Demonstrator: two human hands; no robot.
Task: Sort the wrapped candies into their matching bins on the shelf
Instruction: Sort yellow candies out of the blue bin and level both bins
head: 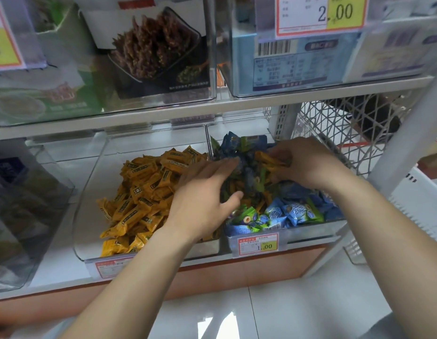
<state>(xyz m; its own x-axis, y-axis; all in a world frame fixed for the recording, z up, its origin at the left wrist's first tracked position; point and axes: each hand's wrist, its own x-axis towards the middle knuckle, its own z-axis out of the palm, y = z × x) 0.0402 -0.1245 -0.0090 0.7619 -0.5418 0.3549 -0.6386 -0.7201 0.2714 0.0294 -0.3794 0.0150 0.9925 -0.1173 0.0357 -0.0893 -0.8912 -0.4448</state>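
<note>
In the middle-left of my view, a clear plastic bin (90,182) holds a heap of yellow-orange wrapped candies (144,189). Just right of it, my left hand (202,192) lies over the divider, fingers straight and spread, resting on the mixed pile in the neighbouring clear bin (310,231). That bin holds blue-and-green wrapped candies (295,211) with orange ones among them, and towards its back my right hand (307,162) has its fingers curled round an orange wrapped candy (268,159).
</note>
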